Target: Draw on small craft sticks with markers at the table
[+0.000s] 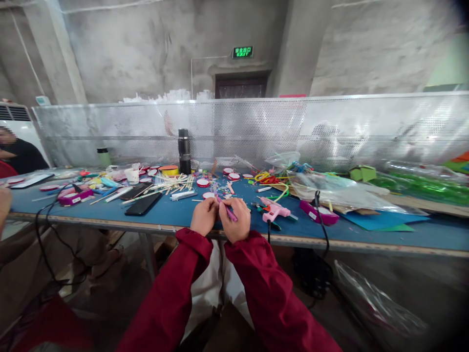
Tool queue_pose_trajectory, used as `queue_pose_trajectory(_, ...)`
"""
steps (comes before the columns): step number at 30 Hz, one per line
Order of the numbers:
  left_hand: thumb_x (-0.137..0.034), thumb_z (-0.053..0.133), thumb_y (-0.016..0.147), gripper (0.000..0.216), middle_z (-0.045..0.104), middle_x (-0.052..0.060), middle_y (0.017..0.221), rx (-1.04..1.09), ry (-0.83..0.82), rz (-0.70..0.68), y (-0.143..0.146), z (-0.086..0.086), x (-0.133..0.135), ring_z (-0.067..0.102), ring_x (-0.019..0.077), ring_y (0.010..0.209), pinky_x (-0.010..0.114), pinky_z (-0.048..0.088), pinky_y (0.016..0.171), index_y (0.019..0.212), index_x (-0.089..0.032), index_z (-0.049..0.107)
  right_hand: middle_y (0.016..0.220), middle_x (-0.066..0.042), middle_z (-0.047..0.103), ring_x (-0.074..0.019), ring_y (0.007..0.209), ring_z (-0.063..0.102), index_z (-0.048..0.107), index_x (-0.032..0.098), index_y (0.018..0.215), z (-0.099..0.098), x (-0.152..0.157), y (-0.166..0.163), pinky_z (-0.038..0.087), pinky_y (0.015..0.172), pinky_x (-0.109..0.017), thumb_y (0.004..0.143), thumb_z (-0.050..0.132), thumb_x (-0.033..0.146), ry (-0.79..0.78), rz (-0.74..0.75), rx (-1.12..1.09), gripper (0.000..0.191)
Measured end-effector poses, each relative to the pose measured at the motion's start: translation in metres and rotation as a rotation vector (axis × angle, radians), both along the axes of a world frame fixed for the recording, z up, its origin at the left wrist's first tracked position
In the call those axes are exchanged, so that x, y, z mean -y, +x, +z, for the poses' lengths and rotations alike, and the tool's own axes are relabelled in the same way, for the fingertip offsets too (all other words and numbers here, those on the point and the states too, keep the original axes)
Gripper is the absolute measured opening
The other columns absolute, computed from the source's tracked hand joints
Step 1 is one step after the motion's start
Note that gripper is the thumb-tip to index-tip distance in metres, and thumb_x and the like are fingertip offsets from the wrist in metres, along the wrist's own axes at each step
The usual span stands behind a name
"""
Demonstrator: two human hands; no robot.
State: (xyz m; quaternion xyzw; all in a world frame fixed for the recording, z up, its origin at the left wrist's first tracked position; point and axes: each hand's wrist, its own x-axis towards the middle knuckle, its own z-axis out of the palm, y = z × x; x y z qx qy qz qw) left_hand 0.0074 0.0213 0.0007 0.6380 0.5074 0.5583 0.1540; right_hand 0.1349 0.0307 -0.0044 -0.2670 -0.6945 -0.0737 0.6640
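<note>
Close together at the table's near edge, both hands are closed. My right hand (236,222) grips a slim purple pen (231,213), which slants up and to the left. My left hand (204,216) pinches at the pen's upper end; whatever lies between its fingers is too small to make out. Just beyond the fingers is a round white-and-red disc (208,195). To the right of my right hand lies a pink glue gun (274,209), its cord hanging over the edge.
Left of my hands are a black phone (143,204), a white marker (183,195) and scattered wooden sticks (172,185). A black bottle (184,152) stands at the back. Rightward are a purple box (319,213) and plastic sheets (337,190). Another person's hand (4,201) is at far left.
</note>
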Motion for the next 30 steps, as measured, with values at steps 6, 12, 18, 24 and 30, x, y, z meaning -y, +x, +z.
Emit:
queue_pose_trajectory(6,-0.024,0.052,0.092,0.022,0.058,-0.001,0.064,0.003,0.011,-0.003,0.0002,0.0003,-0.0002,0.052,0.0139,0.062,0.024,0.037,0.060,0.072,-0.019,0.061,0.081,-0.003,0.073,-0.0219,0.080,0.066,0.064,0.025,0.084,0.0004,-0.0002,-0.0004,0.052,0.079,-0.037,0.095,0.061,0.024,0.001,-0.003,0.003,0.012)
queue_pose_trajectory(12,-0.026,0.051,0.094,0.023,0.058,-0.002,0.062,0.018,0.001,-0.027,0.0016,0.0002,0.0010,0.053,0.0136,0.057,0.023,0.037,0.056,0.075,-0.020,0.061,0.080,-0.004,0.072,-0.0226,0.080,0.065,0.064,0.024,0.084,0.0000,-0.0001,0.0000,0.051,0.079,-0.037,0.096,0.060,0.023,-0.006,-0.022,-0.031,0.013)
queue_pose_trajectory(18,-0.025,0.052,0.093,0.023,0.056,-0.002,0.064,0.010,0.013,-0.016,-0.0004,-0.0017,-0.0021,0.050,0.0133,0.061,0.023,0.035,0.058,0.072,-0.019,0.059,0.081,-0.003,0.073,-0.0217,0.081,0.065,0.064,0.025,0.084,0.0006,-0.0003,-0.0002,0.052,0.080,-0.036,0.095,0.060,0.023,0.009,0.001,0.002,0.012)
queue_pose_trajectory(24,-0.025,0.052,0.092,0.023,0.054,-0.003,0.062,0.012,0.006,-0.015,-0.0007,-0.0034,-0.0037,0.048,0.0131,0.059,0.023,0.035,0.057,0.070,-0.020,0.057,0.081,-0.003,0.074,-0.0220,0.081,0.065,0.064,0.025,0.084,0.0003,-0.0014,0.0002,0.051,0.081,-0.037,0.095,0.060,0.023,0.016,-0.005,0.017,0.012)
queue_pose_trajectory(30,-0.030,0.050,0.095,0.026,0.056,-0.003,0.061,0.024,-0.009,-0.024,0.0014,-0.0023,-0.0022,0.052,0.0132,0.056,0.023,0.038,0.055,0.072,-0.020,0.057,0.081,-0.004,0.073,-0.0221,0.080,0.064,0.064,0.024,0.084,-0.0002,-0.0010,0.0005,0.049,0.080,-0.038,0.095,0.060,0.023,0.006,-0.034,-0.022,0.012)
